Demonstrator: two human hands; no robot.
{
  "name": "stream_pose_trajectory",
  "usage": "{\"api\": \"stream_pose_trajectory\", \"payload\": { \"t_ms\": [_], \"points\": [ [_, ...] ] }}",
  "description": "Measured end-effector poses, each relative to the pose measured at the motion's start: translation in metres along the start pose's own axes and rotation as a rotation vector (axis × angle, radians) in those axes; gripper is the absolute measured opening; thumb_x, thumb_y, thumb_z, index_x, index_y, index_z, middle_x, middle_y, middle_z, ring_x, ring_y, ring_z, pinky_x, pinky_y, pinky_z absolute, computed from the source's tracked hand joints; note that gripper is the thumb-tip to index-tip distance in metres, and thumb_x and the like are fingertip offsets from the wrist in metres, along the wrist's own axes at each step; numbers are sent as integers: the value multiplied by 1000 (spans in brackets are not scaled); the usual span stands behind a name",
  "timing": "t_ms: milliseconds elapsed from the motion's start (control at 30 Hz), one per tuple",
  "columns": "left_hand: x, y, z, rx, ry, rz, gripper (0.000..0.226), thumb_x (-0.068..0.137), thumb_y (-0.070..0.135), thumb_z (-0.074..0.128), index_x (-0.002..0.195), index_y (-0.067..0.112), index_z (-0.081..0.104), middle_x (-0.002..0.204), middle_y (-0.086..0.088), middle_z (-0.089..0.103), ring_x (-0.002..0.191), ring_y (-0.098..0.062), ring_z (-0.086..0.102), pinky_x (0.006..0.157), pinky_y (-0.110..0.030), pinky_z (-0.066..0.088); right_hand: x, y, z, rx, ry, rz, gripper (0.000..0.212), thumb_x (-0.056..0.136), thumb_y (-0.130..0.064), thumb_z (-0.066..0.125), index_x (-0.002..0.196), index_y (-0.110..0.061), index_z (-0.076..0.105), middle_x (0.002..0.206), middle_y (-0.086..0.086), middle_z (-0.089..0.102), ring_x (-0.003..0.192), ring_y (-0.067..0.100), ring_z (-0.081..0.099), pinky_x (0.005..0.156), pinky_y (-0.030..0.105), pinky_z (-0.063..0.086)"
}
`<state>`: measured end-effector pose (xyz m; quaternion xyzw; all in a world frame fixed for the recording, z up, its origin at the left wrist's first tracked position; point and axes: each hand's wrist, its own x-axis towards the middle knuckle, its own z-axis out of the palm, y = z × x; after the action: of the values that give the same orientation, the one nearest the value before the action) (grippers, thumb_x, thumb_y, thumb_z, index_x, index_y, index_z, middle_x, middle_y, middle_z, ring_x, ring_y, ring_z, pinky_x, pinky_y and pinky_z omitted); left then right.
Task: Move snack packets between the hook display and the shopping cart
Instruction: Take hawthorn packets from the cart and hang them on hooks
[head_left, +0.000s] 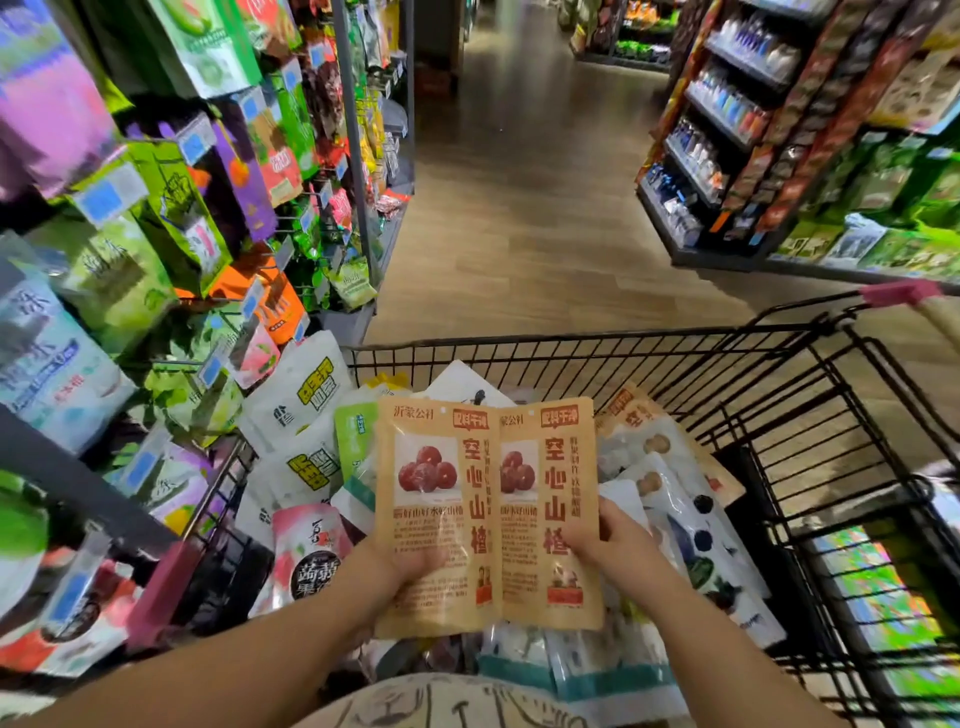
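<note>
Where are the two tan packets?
Head view, centre: the tan packets sit above the shopping cart, one in the left hand, one in the right hand.

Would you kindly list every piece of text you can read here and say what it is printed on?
"沂蒙公社": top of the left orange packet.
"配料干净": red badge on it and on the right orange packet.
"空心山楂": large red column on both.
"蒟蒻": pink packet in the cart.
Too blurred to read: the small print, the hook price tags.
</note>
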<state>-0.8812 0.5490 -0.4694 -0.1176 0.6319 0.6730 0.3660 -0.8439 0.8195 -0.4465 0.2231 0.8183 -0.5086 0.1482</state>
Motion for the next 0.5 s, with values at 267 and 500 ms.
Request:
{"api": "stream_pose_trajectory", "payload": {
  "t_ms": [267, 500],
  "points": [
    [-1, 2, -4, -29, -21, 6, 37, 77, 2, 72, 113, 4, 63, 105, -16, 72, 97, -34, 69, 91, -56, 51, 13, 17, 10, -69, -155, 97, 29, 84, -36, 71, 112, -31, 67, 102, -11, 75, 97, 11, 71, 95, 45, 54],
    [0, 8, -7, -43, 35, 29, 35, 78, 3, 73, 111, 7, 64, 102, -13, 73, 94, -32, 70, 87, -54, 53, 13, 7, 14, -23, 89, 105, 35, 103, -41, 37, 102, -21, 66, 92, -2, 75, 90, 14, 70, 82, 33, 55]
  ]
}}
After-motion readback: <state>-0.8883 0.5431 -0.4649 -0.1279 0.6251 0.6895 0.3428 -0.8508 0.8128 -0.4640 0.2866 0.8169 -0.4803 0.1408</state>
